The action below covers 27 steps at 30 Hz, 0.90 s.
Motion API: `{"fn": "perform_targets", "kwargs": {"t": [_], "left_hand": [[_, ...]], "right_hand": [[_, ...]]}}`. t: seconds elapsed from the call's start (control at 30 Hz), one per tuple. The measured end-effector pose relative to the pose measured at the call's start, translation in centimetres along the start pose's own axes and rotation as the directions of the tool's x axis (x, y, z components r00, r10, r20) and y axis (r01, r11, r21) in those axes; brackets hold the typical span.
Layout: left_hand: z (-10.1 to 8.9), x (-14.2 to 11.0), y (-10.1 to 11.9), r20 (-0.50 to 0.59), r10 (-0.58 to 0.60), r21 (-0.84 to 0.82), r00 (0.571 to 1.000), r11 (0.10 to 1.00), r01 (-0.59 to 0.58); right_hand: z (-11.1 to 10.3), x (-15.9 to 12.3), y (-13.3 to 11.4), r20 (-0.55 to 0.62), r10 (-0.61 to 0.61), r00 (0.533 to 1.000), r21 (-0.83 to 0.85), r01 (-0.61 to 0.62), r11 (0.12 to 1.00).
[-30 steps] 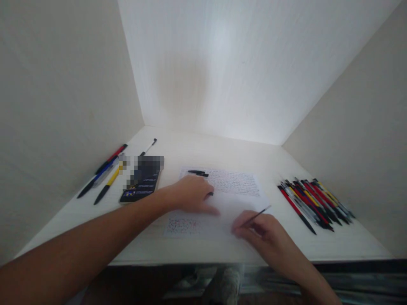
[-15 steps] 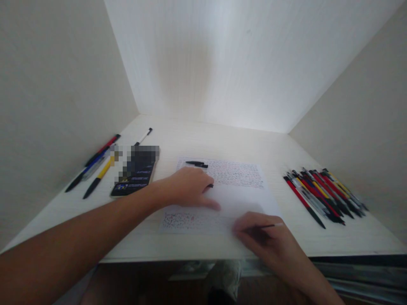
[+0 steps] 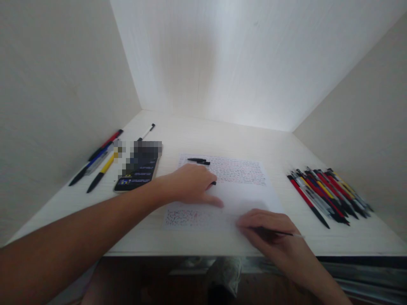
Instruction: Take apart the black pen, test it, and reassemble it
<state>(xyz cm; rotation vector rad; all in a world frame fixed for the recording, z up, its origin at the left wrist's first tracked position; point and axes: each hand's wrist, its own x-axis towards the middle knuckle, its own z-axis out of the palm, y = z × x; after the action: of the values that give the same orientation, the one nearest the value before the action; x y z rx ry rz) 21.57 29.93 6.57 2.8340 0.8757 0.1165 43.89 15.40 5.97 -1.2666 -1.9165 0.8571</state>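
Since the paper (image 3: 241, 197) at the table's (image 3: 222, 135) near middle presumably needs steadying, your left hand (image 3: 193, 184) lies across it, whether clasping anything I cannot tell, while your right hand (image 3: 275, 228) pinches a thin pen (image 3: 281, 232) over the paper's near right.

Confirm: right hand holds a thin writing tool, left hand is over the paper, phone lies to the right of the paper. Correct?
Not quite: the phone lies left of the paper, as the head view shows. The rest stands: right hand holds a thin writing tool, left hand is over the paper.
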Motion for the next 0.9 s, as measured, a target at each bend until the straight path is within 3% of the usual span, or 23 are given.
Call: {"fn": "perform_targets", "kwargs": {"t": [0.17,0.33,0.5,0.6,0.9], "left_hand": [[0.1,-0.1,0.0,0.004,-0.014,-0.006,1.0,1.0,0.014],[-0.6,-0.1,0.4,0.05,-0.025,0.029,0.998,0.999,0.023],[-1.2,-0.2,0.7,0.084,-0.033,0.054,0.996,0.998,0.029],[-1.2,-0.3,0.8,0.085,-0.041,0.055,0.996,0.998,0.036],[-0.8,-0.2,0.5,0.081,-0.022,0.076,0.996,0.997,0.016]], "right_hand": [[0.0,0.6,-0.2,0.036,-0.007,0.999,0.017,0.007,1.0],[-0.2,0.9,0.0,0.002,0.064,0.998,-0.046,-0.064,0.997],[-0.5,0.2,0.8,-0.005,-0.047,0.999,-0.188,0.045,0.981],[-0.4,0.0,1.2,-0.016,-0.068,0.998,-0.166,0.065,0.984],[0.0,0.3,0.1,0.045,0.065,0.997,-0.036,-0.064,0.997]]}}
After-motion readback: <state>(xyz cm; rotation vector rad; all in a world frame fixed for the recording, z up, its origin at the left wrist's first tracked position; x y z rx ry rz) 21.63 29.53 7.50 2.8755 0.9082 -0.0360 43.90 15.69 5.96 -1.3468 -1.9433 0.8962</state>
